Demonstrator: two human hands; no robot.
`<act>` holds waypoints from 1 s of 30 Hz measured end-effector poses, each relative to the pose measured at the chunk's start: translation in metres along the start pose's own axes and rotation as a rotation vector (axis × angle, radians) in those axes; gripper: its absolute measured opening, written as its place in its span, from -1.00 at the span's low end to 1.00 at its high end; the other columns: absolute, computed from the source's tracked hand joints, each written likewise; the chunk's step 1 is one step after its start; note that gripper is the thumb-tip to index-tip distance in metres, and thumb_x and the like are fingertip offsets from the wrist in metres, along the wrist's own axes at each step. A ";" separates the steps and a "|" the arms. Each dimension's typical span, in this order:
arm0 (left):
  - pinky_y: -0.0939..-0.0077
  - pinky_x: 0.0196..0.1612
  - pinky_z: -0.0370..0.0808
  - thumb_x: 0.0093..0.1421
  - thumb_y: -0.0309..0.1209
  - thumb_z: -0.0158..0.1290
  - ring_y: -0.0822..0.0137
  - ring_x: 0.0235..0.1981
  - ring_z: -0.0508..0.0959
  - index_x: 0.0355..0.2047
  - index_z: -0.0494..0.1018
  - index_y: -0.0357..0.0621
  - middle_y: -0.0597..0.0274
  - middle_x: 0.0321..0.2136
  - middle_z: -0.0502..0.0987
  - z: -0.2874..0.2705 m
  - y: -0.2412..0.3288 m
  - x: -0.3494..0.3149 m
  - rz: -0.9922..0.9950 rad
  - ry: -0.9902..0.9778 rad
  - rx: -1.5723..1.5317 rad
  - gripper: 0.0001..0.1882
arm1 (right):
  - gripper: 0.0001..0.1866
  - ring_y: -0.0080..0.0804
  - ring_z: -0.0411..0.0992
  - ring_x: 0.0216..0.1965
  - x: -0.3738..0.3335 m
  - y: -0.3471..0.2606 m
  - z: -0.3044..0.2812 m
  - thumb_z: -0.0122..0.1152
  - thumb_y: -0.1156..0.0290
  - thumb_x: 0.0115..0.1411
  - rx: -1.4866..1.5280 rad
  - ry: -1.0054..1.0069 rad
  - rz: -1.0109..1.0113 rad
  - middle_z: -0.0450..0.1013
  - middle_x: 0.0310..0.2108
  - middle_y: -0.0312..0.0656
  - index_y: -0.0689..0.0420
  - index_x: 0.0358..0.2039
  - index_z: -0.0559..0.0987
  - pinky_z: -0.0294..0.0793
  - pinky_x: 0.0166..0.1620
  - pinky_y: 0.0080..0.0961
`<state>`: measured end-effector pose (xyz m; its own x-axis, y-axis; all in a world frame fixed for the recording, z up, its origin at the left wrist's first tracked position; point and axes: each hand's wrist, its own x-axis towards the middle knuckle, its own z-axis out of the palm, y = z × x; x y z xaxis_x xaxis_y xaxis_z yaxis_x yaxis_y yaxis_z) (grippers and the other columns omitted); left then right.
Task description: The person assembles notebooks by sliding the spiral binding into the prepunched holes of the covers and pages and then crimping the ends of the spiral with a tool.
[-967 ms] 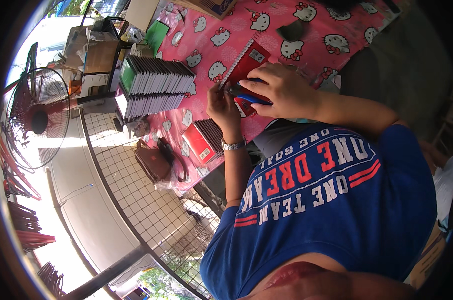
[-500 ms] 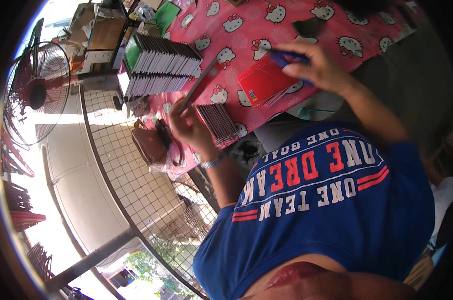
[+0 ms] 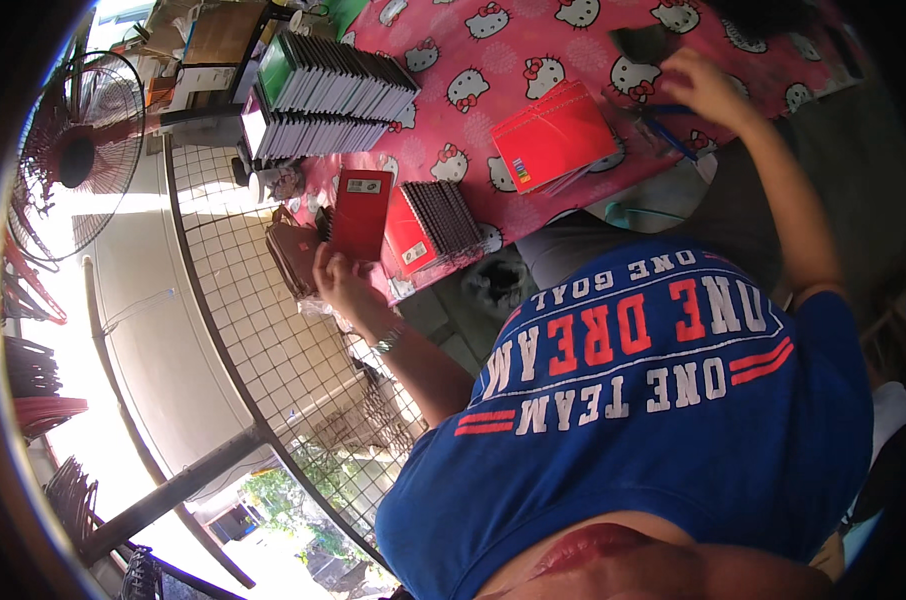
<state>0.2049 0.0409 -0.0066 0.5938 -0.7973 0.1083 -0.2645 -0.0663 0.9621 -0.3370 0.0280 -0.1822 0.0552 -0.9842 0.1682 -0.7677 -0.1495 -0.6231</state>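
My left hand [image 3: 347,290] is closed on the lower edge of a red notebook [image 3: 360,212], its cover turned up. Right beside it stands a tight row of spiral-bound notebooks [image 3: 443,222] with a red cover at its left end. A small pile of red spiral notebooks [image 3: 553,140] lies in the middle of the table. My right hand [image 3: 711,92] is at the right, fingers apart and holding nothing. Just below it lies a blue-handled hand tool [image 3: 670,128], whose jaws I cannot make out.
Two tall stacks of notebooks [image 3: 338,85] stand at the far left of the table, which has a pink patterned cover [image 3: 473,135]. A brown bag [image 3: 291,252] is at the left table edge. A dark piece [image 3: 641,43] lies beyond my right hand. Further left stand a fan [image 3: 76,155] and wire mesh [image 3: 233,250].
My right hand has let go of the blue-handled tool and moved up and right. My left hand has moved left and down, tipping the red notebook so its cover shows.
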 end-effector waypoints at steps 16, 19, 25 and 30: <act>0.42 -0.10 0.46 0.17 -0.49 0.16 0.26 -0.23 0.52 -0.15 0.49 -0.36 0.09 -0.25 0.54 -0.019 -0.091 -0.057 0.145 0.083 0.386 -0.75 | -0.81 -0.14 0.46 -0.11 0.080 0.081 -0.041 0.18 0.26 0.14 -0.916 0.321 0.353 0.49 -0.25 -0.10 0.07 -0.33 0.63 0.42 0.00 -0.15; 0.30 -0.05 0.44 0.16 -0.46 0.16 0.14 -0.16 0.51 -0.14 0.50 -0.33 0.01 -0.21 0.52 -0.010 -0.074 -0.058 0.259 0.102 0.674 -0.73 | -0.79 -0.09 0.47 -0.13 0.078 0.075 -0.057 0.07 0.32 0.21 -0.789 0.296 0.337 0.50 -0.30 -0.06 0.10 -0.35 0.64 0.43 0.00 -0.14; 0.24 -0.02 0.43 0.11 -0.49 0.17 0.07 -0.07 0.50 -0.17 0.54 -0.24 0.01 -0.12 0.54 0.123 -0.001 -0.084 0.752 -0.384 0.411 -0.74 | -0.71 -0.02 0.38 0.03 0.083 0.037 -0.076 0.03 0.27 0.27 -0.633 0.383 0.351 0.40 -0.02 0.01 0.10 -0.15 0.65 0.42 0.06 -0.15; 0.21 -0.02 0.45 0.13 -0.45 0.15 -0.05 -0.05 0.50 -0.13 0.54 -0.25 -0.03 -0.12 0.56 0.206 0.003 -0.084 0.915 -0.891 0.434 -0.72 | -0.63 -0.03 0.44 -0.05 0.089 -0.014 -0.059 0.20 0.17 0.17 -0.774 0.250 0.380 0.47 -0.13 -0.03 0.06 -0.06 0.60 0.43 -0.01 -0.13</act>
<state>-0.0023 -0.0158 -0.0643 -0.5716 -0.7614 0.3059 -0.6128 0.6440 0.4580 -0.3593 -0.0516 -0.1139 -0.3620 -0.8912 0.2732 -0.9261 0.3772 0.0033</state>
